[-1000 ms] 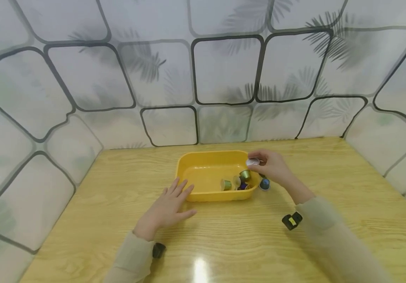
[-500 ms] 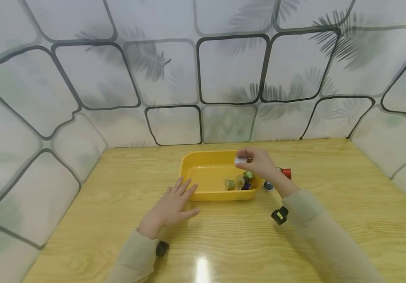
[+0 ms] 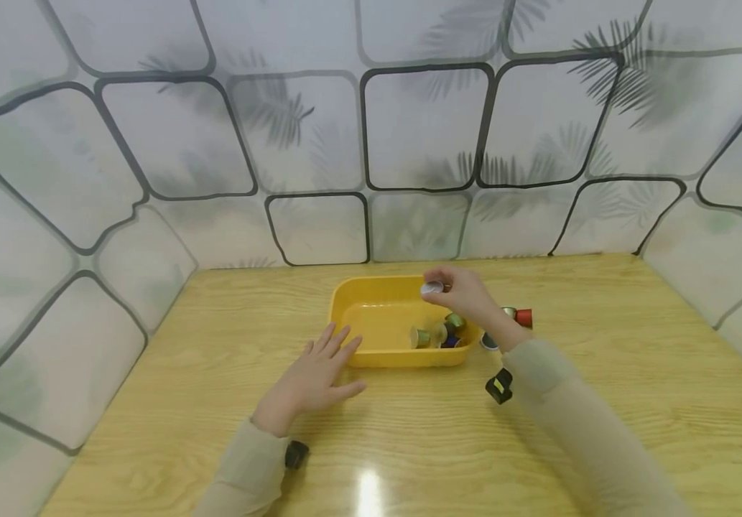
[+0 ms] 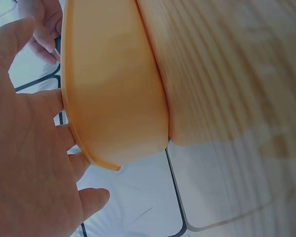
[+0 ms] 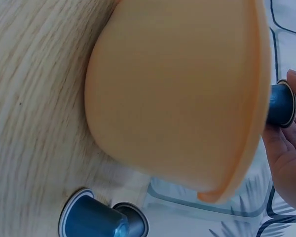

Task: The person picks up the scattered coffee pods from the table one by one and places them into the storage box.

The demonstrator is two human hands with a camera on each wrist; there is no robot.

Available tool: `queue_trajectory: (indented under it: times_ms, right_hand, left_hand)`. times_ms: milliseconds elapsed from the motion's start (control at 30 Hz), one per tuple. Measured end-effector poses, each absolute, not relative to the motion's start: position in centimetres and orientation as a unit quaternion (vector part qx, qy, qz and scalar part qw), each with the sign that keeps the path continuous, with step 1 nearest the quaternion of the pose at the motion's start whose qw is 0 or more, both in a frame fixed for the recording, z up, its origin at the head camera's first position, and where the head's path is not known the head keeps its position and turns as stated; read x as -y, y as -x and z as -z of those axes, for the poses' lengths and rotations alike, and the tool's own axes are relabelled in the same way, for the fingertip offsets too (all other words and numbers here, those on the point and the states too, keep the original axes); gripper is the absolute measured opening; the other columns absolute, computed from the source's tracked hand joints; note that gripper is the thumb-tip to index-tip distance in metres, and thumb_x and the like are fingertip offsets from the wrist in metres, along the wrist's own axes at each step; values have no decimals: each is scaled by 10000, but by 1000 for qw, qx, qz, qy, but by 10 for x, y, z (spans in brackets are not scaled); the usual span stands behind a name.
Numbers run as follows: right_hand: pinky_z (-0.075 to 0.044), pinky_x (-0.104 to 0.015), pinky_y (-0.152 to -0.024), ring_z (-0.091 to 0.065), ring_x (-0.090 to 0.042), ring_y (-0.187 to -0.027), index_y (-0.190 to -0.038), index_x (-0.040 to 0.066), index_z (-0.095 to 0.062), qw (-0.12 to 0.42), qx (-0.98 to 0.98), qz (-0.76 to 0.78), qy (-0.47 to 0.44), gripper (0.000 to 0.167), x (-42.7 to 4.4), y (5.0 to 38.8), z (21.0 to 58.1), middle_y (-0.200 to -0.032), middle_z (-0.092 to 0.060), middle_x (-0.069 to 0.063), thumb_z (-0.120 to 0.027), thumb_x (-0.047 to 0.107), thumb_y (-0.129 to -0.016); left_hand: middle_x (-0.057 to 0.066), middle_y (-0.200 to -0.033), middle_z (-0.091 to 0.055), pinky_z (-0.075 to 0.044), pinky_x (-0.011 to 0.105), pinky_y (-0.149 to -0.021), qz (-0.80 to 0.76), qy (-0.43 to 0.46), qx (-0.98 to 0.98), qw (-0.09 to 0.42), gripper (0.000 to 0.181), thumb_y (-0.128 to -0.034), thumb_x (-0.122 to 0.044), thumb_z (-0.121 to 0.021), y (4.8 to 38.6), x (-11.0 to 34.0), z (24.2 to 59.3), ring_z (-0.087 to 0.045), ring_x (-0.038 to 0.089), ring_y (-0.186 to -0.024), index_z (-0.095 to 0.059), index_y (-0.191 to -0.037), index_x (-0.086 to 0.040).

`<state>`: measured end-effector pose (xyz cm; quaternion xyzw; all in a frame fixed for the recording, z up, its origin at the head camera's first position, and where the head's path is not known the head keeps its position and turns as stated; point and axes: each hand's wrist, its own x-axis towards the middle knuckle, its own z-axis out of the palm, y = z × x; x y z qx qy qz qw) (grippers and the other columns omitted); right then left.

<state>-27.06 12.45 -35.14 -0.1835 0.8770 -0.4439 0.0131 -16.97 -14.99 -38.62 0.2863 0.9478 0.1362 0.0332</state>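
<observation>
My right hand (image 3: 467, 296) pinches a dark blue coffee capsule (image 5: 279, 104) above the yellow tray (image 3: 383, 357). In the head view its pale lid (image 3: 432, 287) faces the camera. Several capsules lie in the tray's front right part, among them a green capsule (image 3: 421, 337) and a purple one (image 3: 451, 340). My left hand (image 3: 309, 380) is spread, palm down, at the tray's front left corner. Its fingertips reach over the rim (image 4: 69, 113) in the left wrist view.
Outside the tray on the right, partly behind my right wrist, lie a blue capsule (image 3: 490, 342) and a red capsule (image 3: 524, 318). The right wrist view shows a blue capsule (image 5: 91, 217) beside another dark one (image 5: 133, 217). A patterned wall (image 3: 416, 226) borders the wooden table (image 3: 409, 438).
My right hand has carried the capsule leftward from the tray's right rim to over its inside, uncovering the red capsule. The left hand stays at the rim, and the head view shifted slightly.
</observation>
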Motion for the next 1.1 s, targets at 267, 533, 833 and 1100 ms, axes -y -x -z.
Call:
queue_trajectory:
  times_ms: [267, 533, 833, 1100]
  right_hand:
    - [-459, -384, -751, -544, -286, -925, -1108, -64, -560, 3, -889, 404, 218, 366, -122, 277, 365, -1038, -583, -172, -651, 120, -805]
    - [-399, -412, -881, -491, -331, -1056, -1164, -76, -508, 24, -896, 392, 206, 412, -119, 274, 367, -1148, -530, -215, -633, 112, -820]
    - [-382, -416, -902, -485, -332, -1070, -1161, -76, -505, 25, -898, 390, 205, 412, -124, 272, 367, -1156, -526, -215, -631, 122, -822]
    - [-430, -424, -837, -509, -313, -1040, -1191, -38, -505, 30, -885, 417, 207, 434, -145, 263, 361, -1159, -534, -198, -628, 169, -830]
  left_hand:
    - [116, -1461, -121, -140, 549, -996, -134, -286, -948, 34, 733, -864, -560, -401, 169, 150, 387, 6, 298, -1324, -211, -1418, -119]
    - [122, -1460, -123, -146, 551, -993, -133, -289, -947, 32, 744, -862, -576, -383, 169, 150, 386, 11, 297, -1323, -216, -1416, -108]
    - [121, -1460, -121, -137, 544, -999, -131, -287, -948, 34, 744, -863, -573, -384, 169, 150, 387, 10, 299, -1323, -216, -1415, -102]
    - [119, -1461, -119, -143, 541, -999, -129, -282, -950, 36, 731, -866, -546, -415, 169, 149, 386, 10, 297, -1324, -213, -1417, -111]
